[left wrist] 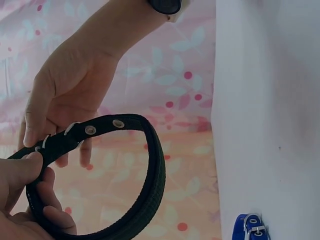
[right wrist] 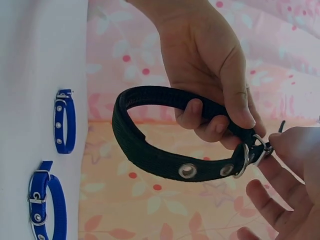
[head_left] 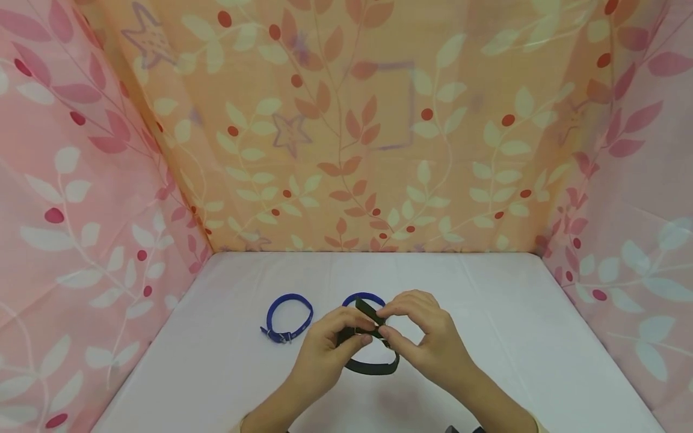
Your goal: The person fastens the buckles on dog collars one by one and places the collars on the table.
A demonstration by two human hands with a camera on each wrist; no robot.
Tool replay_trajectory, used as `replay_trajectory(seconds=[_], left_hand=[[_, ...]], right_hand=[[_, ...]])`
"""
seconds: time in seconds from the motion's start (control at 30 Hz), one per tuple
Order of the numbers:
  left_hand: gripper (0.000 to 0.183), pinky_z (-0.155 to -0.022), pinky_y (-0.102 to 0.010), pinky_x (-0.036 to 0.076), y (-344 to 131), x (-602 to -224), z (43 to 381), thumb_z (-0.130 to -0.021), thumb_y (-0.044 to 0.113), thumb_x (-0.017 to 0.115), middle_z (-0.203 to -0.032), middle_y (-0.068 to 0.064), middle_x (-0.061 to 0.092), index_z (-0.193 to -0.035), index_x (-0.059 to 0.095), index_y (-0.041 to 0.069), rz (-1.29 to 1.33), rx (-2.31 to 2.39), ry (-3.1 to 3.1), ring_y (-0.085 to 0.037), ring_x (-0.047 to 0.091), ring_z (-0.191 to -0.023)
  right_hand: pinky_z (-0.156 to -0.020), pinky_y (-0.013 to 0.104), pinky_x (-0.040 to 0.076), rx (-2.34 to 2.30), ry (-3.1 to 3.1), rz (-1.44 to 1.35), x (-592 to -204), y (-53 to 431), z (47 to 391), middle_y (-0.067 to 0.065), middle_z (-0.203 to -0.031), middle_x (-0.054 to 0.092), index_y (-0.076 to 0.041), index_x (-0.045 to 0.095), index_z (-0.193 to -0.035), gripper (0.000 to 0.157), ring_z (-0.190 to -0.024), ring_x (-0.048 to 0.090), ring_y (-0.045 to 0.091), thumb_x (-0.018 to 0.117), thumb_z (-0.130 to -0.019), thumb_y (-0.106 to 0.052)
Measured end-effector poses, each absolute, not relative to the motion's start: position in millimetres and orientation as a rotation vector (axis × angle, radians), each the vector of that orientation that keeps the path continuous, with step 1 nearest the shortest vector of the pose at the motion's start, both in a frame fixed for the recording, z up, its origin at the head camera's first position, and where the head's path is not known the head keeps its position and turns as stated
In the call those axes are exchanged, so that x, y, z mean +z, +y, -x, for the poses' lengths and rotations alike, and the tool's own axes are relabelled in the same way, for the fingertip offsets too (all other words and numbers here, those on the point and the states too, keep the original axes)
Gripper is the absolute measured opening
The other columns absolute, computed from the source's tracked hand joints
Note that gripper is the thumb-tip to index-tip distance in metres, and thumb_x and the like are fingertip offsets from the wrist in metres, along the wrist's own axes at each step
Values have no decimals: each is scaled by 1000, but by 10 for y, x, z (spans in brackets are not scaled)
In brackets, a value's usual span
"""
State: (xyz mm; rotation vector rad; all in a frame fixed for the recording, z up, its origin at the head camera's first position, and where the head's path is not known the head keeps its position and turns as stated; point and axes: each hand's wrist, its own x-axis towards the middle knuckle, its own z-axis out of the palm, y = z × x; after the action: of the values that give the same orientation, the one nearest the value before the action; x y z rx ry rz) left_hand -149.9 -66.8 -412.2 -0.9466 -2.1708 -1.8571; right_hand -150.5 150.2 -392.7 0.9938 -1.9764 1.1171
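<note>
A dark green, nearly black collar [head_left: 373, 368] is held up above the white table, bent into a loop. It has metal eyelets, a D-ring and a buckle [right wrist: 260, 150]. My left hand [head_left: 325, 346] grips the band close to the buckle, thumb on one side and fingers curled on the other. At the buckle, my right hand [head_left: 433, 331] pinches the collar between thumb and fingertips. The collar's strap end [head_left: 367, 310] sticks up between both hands in the head view. Fingers partly hide the buckle there.
One blue buckled collar [head_left: 289, 334] lies left of my hands on the white table [head_left: 476, 276]. Another blue collar [head_left: 364, 296] lies just behind them, partly covered. Floral-patterned cloth walls [head_left: 346, 180] enclose the back and both sides.
</note>
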Motion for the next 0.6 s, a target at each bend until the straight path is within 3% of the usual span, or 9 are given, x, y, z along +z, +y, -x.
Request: replay_trajectory(seconds=[0.2,0.6], left_hand=[[15,-91,-31,59,-694,-4096,1497,-93,16,76,-106,-4,72,-107,71,15,828,-1993,-2190,-22,72,-99],[27,-86,-29,59,-685,-4081,1497,-91,20,79,-105,3,72,-116,69,22,765,-1949,-2364,-19,71,-95]], right_hand=[[-103,29,39,1101,-2057,-995,-3952,1492,1491,-11,-104,70,-23,72,-110,36,-103,63,11,85,-81,-7],[-104,28,41,1101,-1975,-998,-3910,1507,1490,-10,-102,71,-20,73,-109,38,-101,64,12,86,-77,-4]])
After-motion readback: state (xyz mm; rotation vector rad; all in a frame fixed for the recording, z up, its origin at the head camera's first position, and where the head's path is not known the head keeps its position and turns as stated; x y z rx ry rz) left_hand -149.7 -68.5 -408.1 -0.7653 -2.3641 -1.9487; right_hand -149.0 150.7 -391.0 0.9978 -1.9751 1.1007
